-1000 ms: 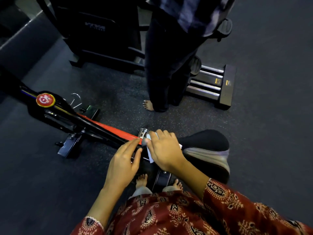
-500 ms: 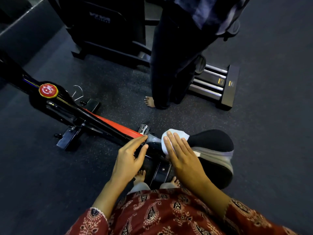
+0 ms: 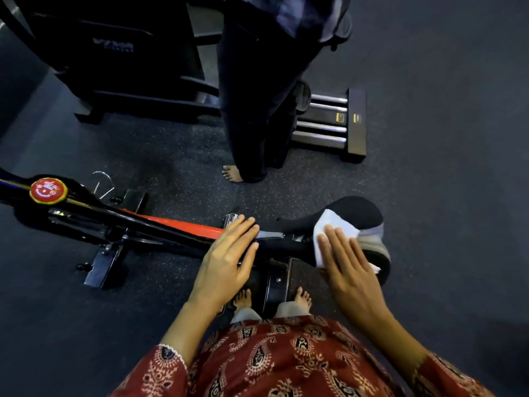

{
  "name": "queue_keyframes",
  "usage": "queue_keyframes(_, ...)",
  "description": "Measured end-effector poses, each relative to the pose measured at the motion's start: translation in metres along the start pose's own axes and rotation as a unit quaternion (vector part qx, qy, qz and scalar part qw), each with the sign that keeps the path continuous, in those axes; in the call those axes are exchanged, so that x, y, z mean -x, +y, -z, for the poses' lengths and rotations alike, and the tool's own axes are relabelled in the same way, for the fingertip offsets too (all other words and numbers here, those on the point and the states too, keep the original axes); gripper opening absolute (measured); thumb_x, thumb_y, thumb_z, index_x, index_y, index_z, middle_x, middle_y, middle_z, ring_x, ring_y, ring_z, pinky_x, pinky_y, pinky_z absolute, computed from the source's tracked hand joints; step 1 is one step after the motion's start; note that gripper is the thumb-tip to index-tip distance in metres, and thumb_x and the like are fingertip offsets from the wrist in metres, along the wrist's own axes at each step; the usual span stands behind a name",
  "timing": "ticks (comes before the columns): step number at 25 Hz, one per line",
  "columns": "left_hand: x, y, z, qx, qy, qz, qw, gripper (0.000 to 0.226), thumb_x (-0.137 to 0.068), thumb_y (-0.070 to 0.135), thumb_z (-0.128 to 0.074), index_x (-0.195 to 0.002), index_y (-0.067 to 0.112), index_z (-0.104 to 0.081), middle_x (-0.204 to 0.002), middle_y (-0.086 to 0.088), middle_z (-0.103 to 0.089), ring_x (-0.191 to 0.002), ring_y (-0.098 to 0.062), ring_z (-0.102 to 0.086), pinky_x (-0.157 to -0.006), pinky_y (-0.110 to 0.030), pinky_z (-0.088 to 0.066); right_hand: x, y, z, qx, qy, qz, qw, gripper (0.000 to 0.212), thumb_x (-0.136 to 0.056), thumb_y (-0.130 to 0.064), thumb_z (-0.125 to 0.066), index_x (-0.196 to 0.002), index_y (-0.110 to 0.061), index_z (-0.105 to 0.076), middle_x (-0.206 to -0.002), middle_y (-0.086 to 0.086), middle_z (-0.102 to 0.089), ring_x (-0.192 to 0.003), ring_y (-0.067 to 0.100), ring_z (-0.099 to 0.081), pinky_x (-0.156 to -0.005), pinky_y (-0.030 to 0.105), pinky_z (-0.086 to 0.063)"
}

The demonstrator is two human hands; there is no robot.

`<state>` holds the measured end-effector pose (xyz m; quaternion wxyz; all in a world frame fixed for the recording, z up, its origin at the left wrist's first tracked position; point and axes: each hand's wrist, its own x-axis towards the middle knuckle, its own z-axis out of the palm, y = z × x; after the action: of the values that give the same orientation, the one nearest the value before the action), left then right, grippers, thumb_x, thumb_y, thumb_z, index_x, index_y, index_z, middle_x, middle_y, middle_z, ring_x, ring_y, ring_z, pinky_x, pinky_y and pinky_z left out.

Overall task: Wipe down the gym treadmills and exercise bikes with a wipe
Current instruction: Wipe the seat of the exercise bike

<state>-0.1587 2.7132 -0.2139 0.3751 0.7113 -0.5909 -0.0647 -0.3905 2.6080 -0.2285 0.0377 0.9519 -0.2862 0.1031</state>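
Note:
A black and red exercise bike (image 3: 177, 226) stretches from the left edge to a black and grey saddle (image 3: 360, 213) in front of me. My right hand (image 3: 347, 262) lies flat with straight fingers on a white wipe (image 3: 333, 227), pressing it onto the near side of the saddle. Part of the wipe shows beyond my fingertips, the rest is under my palm. My left hand (image 3: 229, 256) rests flat on the frame just left of the seat post, fingers straight, holding nothing.
A person in dark trousers (image 3: 257, 110) stands barefoot just beyond the bike. Behind them is a low black stand with metal bars (image 3: 340, 121). A large black machine (image 3: 120, 58) fills the upper left. A red round knob (image 3: 48, 190) tops the bike frame. My bare feet straddle the bike's rear base.
My right hand has slid the wipe from the seat post rightward onto the saddle and flattened out. My left hand stays on the frame.

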Motion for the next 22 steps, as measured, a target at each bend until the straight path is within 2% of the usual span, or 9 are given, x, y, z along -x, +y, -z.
queue_keyframes(3, -0.007, -0.005, -0.004, -0.007, -0.038, -0.070, 0.997, 0.034, -0.094, 0.019, -0.050, -0.119, -0.001, -0.063, -0.126, -0.013, -0.060, -0.127, -0.023, -0.049, -0.111, -0.034, -0.034, -0.008, -0.025, -0.007, 0.007, 0.012, -0.063, 0.998, 0.072, -0.083, 0.003, -0.050, -0.147, 0.002, -0.019, -0.152, 0.026, -0.024, -0.143, 0.038, -0.020, -0.116, 0.050, -0.017)
queue_keyframes(6, -0.017, -0.006, -0.008, -0.028, -0.072, -0.135, 0.988, 0.035, -0.093, 0.019, -0.051, -0.120, -0.001, -0.062, -0.126, -0.015, -0.061, -0.124, -0.025, -0.051, -0.109, -0.038, -0.036, -0.038, -0.058, -0.017, -0.015, 0.036, -0.042, 0.998, 0.060, -0.087, -0.001, -0.032, -0.147, 0.001, -0.021, -0.152, 0.024, -0.027, -0.142, 0.035, -0.022, -0.115, 0.048, -0.018)
queue_keyframes(8, -0.021, -0.005, -0.011, -0.033, -0.098, -0.169, 0.980, 0.036, -0.092, 0.019, -0.051, -0.119, -0.001, -0.062, -0.126, -0.015, -0.060, -0.123, -0.027, -0.053, -0.107, -0.040, -0.036, -0.025, -0.047, -0.018, 0.010, 0.031, -0.031, 0.999, 0.062, -0.090, -0.005, -0.035, -0.150, -0.002, -0.018, -0.154, 0.020, -0.025, -0.144, 0.032, -0.022, -0.116, 0.047, -0.020)
queue_keyframes(11, -0.027, -0.003, -0.014, -0.042, -0.121, -0.192, 0.973, 0.037, -0.092, 0.021, -0.050, -0.119, 0.000, -0.063, -0.127, -0.016, -0.060, -0.121, -0.029, -0.054, -0.107, -0.041, -0.035, 0.030, -0.012, -0.013, 0.060, 0.064, -0.081, 0.993, 0.068, -0.092, -0.016, -0.047, -0.151, -0.005, -0.016, -0.159, 0.013, -0.015, -0.146, 0.028, -0.018, -0.115, 0.049, -0.022)
queue_keyframes(14, -0.032, 0.001, -0.018, -0.046, -0.130, -0.195, 0.971, 0.038, -0.091, 0.022, -0.049, -0.119, 0.000, -0.063, -0.127, -0.016, -0.060, -0.121, -0.029, -0.054, -0.106, -0.043, -0.038, 0.059, 0.007, -0.011, 0.040, 0.092, -0.143, 0.985, 0.057, -0.105, -0.033, -0.027, -0.153, -0.009, -0.008, -0.161, 0.008, 0.000, -0.148, 0.024, -0.006, -0.118, 0.044, -0.009)
queue_keyframes(15, -0.033, 0.002, -0.019, -0.046, -0.132, -0.200, 0.970, 0.038, -0.091, 0.022, -0.048, -0.119, 0.000, -0.063, -0.127, -0.016, -0.060, -0.121, -0.029, -0.055, -0.105, -0.044, -0.039, 0.056, 0.002, -0.015, 0.037, 0.097, -0.156, 0.982, 0.056, -0.105, -0.033, -0.024, -0.153, -0.010, -0.006, -0.161, 0.007, 0.003, -0.148, 0.024, -0.003, -0.119, 0.043, -0.005)
queue_keyframes(17, -0.036, 0.007, -0.022, -0.048, -0.139, -0.210, 0.966, 0.039, -0.091, 0.022, -0.047, -0.118, 0.000, -0.064, -0.126, -0.017, -0.060, -0.120, -0.030, -0.056, -0.105, -0.043, -0.040, 0.040, -0.017, -0.026, 0.051, 0.105, -0.164, 0.980, 0.059, -0.102, -0.023, -0.031, -0.153, -0.008, -0.005, -0.161, 0.009, 0.001, -0.148, 0.025, -0.004, -0.120, 0.044, 0.000)
queue_keyframes(19, -0.039, 0.011, -0.027, -0.048, -0.149, -0.214, 0.964, 0.040, -0.091, 0.023, -0.047, -0.118, -0.001, -0.064, -0.126, -0.017, -0.060, -0.119, -0.032, -0.056, -0.105, -0.041, -0.037, 0.023, -0.035, -0.033, 0.080, 0.090, -0.136, 0.983, 0.067, -0.091, -0.011, -0.037, -0.152, -0.003, -0.009, -0.160, 0.015, -0.009, -0.148, 0.027, -0.009, -0.120, 0.045, -0.002)
queue_keyframes(22, -0.044, 0.016, -0.035, -0.036, -0.158, -0.213, 0.964, 0.041, -0.091, 0.025, -0.047, -0.118, -0.001, -0.064, -0.126, -0.018, -0.060, -0.119, -0.032, -0.056, -0.105, -0.040, -0.035, 0.026, -0.033, -0.030, 0.105, 0.073, -0.104, 0.986, 0.063, -0.093, -0.009, -0.032, -0.152, -0.003, -0.011, -0.158, 0.015, -0.014, -0.147, 0.027, -0.013, -0.120, 0.046, -0.005)
